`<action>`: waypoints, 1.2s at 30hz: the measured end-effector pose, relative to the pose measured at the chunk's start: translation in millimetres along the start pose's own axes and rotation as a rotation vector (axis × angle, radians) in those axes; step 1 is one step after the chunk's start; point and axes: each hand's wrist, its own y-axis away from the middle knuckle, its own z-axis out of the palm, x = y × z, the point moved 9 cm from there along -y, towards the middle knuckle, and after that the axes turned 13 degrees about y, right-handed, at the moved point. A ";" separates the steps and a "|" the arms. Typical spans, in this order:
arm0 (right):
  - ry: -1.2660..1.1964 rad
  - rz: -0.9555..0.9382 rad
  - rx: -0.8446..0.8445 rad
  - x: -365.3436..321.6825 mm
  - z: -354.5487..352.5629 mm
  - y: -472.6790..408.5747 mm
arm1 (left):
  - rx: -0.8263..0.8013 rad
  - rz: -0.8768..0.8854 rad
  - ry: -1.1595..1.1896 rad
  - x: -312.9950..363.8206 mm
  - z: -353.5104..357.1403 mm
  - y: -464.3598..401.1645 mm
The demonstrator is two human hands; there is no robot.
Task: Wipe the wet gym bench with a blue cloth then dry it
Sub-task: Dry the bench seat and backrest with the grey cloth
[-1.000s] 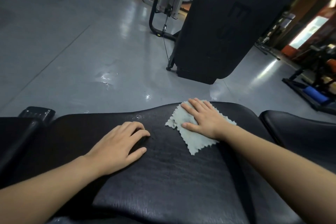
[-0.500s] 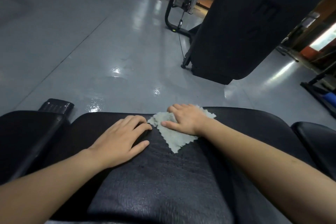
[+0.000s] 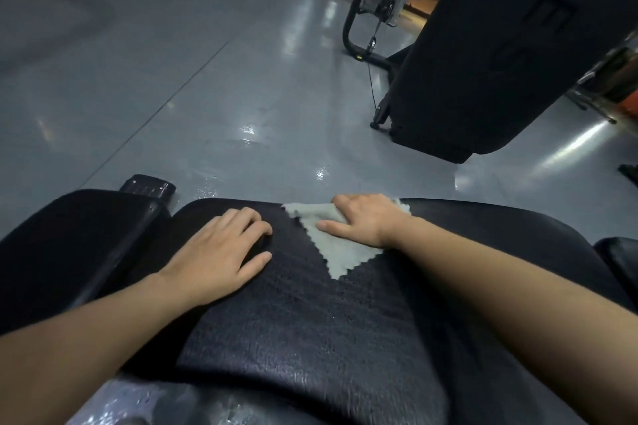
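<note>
At the far left a second black pad (image 3: 69, 238) sits beside the one I am leaning on. My left hand (image 3: 221, 252) lies palm down on the bench (image 3: 310, 328), fingers spread a little and curled at the tips, thumb stretched out toward the right; it holds nothing and only rests on the black, crinkled vinyl. Just to the right of it, apart from my fingertips, is the cloth (image 3: 340, 252), pale and zigzag-edged, spread flat near the bench's far edge with one corner pointing back toward me. My right hand (image 3: 362, 222) presses flat on top of the cloth, fingers extended leftward along it and thumb out along its near side, not bunching or pinching it. Beyond the bench the grey floor (image 3: 207, 97) shines with wet patches.
</note>
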 end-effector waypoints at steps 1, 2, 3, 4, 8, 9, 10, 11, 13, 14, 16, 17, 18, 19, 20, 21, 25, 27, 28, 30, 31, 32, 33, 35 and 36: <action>0.015 0.025 0.013 18.4 1.1 12.4 | 0.002 -0.002 0.004 0.8 -0.1 0.1; 0.034 0.057 0.022 37.6 3.2 26.0 | 0.002 -0.004 0.010 1.7 0.1 0.0; 0.052 0.092 0.028 55.8 5.3 40.1 | -0.002 -0.007 0.015 2.4 0.3 -0.1; 0.063 0.128 0.029 71.2 7.7 53.6 | -0.005 -0.011 0.021 2.6 0.6 0.0; 0.064 0.215 0.032 95.0 12.6 87.3 | 0.004 -0.032 0.044 3.8 -0.7 3.8; 0.064 0.220 0.033 94.7 13.7 92.2 | 0.003 -0.038 0.047 3.8 -1.2 5.1; 0.069 0.222 0.032 93.2 15.0 96.9 | 0.003 -0.043 0.049 4.0 -1.6 6.3; 0.073 0.223 0.028 90.8 15.8 102.5 | 0.002 -0.046 0.052 4.2 -2.0 7.3; 0.069 0.218 -0.007 82.0 19.3 116.6 | 0.005 -0.045 0.055 5.1 -2.5 9.4; 0.068 0.207 -0.035 75.5 21.5 125.3 | 0.005 -0.043 0.055 5.4 -2.3 10.3; 0.079 0.165 -0.076 57.1 22.5 144.5 | 0.001 -0.043 0.054 6.1 -1.9 11.2; 0.090 0.140 -0.085 45.2 21.5 154.0 | 0.000 -0.043 0.052 6.4 -2.0 11.0; 0.102 0.113 -0.088 32.3 20.2 162.4 | -0.001 -0.042 0.049 7.0 -2.5 10.4; 0.113 0.086 -0.084 19.1 19.2 169.5 | -0.001 -0.041 0.047 7.8 -2.9 9.8; 0.114 0.062 -0.072 6.6 18.5 173.9 | 0.001 -0.040 0.045 8.5 -3.0 9.1; 0.106 0.042 -0.053 -4.8 17.5 175.8 | 0.003 -0.040 0.044 8.8 -3.3 8.6; 0.091 0.002 -0.022 -25.1 16.3 168.0 | 0.004 -0.046 0.045 9.4 -3.0 7.6; 0.075 -0.012 -0.015 -24.8 13.4 157.8 | 0.003 -0.048 0.045 9.0 -2.5 7.3; 0.062 -0.018 -0.009 -23.3 11.7 150.9 | 0.001 -0.049 0.044 8.9 -2.1 7.0; 0.047 -0.025 0.000 -17.9 9.5 134.9 | 0.000 -0.052 0.046 8.3 -1.0 6.8; 0.043 -0.024 -0.002 -13.9 9.2 126.1 | -0.001 -0.052 0.048 8.0 -0.8 6.8; 0.042 -0.022 -0.004 -9.3 9.2 116.9 | 0.001 -0.053 0.049 7.8 -0.9 7.0; 0.043 -0.019 -0.004 -4.2 9.3 107.8 | 0.004 -0.056 0.052 7.2 -1.1 7.4; 0.045 -0.008 -0.004 5.4 8.8 91.1 | 0.005 -0.065 0.056 6.3 -1.0 8.7; 0.042 0.003 -0.009 9.9 9.2 84.0 | 0.004 -0.068 0.056 6.0 -0.4 9.3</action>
